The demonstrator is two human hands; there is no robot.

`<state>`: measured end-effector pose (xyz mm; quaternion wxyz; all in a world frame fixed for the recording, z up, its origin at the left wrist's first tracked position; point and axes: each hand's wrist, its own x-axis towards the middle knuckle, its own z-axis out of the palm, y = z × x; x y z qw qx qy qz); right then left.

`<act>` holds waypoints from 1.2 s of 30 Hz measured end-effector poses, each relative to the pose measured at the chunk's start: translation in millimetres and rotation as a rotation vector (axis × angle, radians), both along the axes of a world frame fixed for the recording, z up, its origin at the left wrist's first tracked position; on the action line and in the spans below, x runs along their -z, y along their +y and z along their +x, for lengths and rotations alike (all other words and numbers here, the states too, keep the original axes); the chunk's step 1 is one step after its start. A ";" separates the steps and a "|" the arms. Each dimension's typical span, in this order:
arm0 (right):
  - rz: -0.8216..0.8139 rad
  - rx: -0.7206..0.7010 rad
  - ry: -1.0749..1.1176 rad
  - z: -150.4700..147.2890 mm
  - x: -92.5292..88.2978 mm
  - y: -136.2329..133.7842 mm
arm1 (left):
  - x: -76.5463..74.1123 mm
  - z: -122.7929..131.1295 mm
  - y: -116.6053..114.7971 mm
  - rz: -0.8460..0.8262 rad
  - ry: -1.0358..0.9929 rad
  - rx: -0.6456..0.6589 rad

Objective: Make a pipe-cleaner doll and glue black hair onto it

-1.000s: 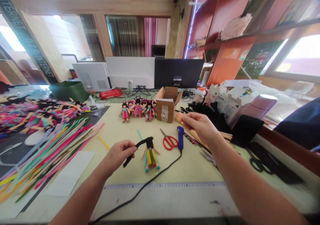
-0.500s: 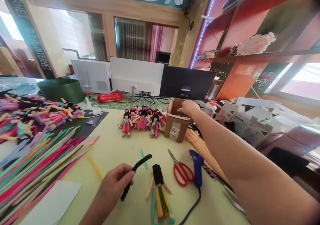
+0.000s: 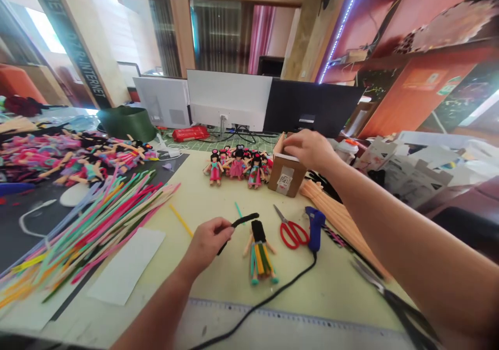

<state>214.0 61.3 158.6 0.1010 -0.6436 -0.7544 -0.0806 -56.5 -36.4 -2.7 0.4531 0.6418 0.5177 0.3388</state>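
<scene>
My left hand [image 3: 208,242] is closed, pinching a bent black pipe cleaner [image 3: 246,218] between thumb and fingers. Just right of it lies a pipe-cleaner doll [image 3: 263,259] with black hair, a yellow and green skirt and teal feet. My right hand [image 3: 309,148] reaches into the top of a small cardboard box [image 3: 287,177]; its fingertips are hidden behind the rim, so what they touch does not show. Red-handled scissors [image 3: 293,234] and a blue glue gun [image 3: 315,230] lie to the right of the doll.
Several finished dolls [image 3: 236,167] stand left of the box. Coloured pipe cleaners [image 3: 113,220] and a heap of dolls [image 3: 78,155] cover the left. Peach pipe cleaners [image 3: 339,220] and pliers [image 3: 380,285] lie under my right arm. The glue gun's cord [image 3: 253,308] crosses the front.
The view has shifted, bringing more of the table's front edge into sight. My left hand still holds the black pipe cleaner, and my right hand remains at the box.
</scene>
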 end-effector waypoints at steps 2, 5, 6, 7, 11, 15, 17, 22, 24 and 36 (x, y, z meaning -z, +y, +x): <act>-0.098 -0.204 0.067 -25.1 13.4 -42.0 | -9.8 5.7 -8.4 0.071 0.066 0.040; -0.285 -0.453 0.129 -53.6 41.8 -96.0 | -27.3 15.3 -22.8 0.164 0.209 0.103; -0.312 -0.464 0.153 -58.6 50.3 -108.8 | -33.0 18.2 -27.2 0.189 0.252 0.131; -0.333 -0.457 0.180 -61.2 57.3 -118.7 | -38.3 20.8 -31.1 0.214 0.287 0.163; -0.383 -0.397 0.248 -56.4 68.1 -139.9 | -53.8 28.4 -41.7 0.325 0.373 0.271; -0.420 -0.388 0.291 -49.7 64.2 -153.9 | -62.9 32.6 -46.3 0.318 0.407 0.339; -0.426 -0.368 0.313 -48.1 62.6 -160.5 | -67.0 33.6 -47.9 0.281 0.398 0.374; -0.432 -0.319 0.373 -42.9 62.1 -171.7 | -76.2 32.5 -52.7 0.235 0.363 0.414; -0.441 -0.310 0.406 -40.3 61.7 -175.0 | -78.3 31.1 -55.4 0.222 0.366 0.412; -0.433 -0.286 0.733 -31.2 68.8 -199.8 | -98.0 25.2 -87.2 0.449 0.479 0.292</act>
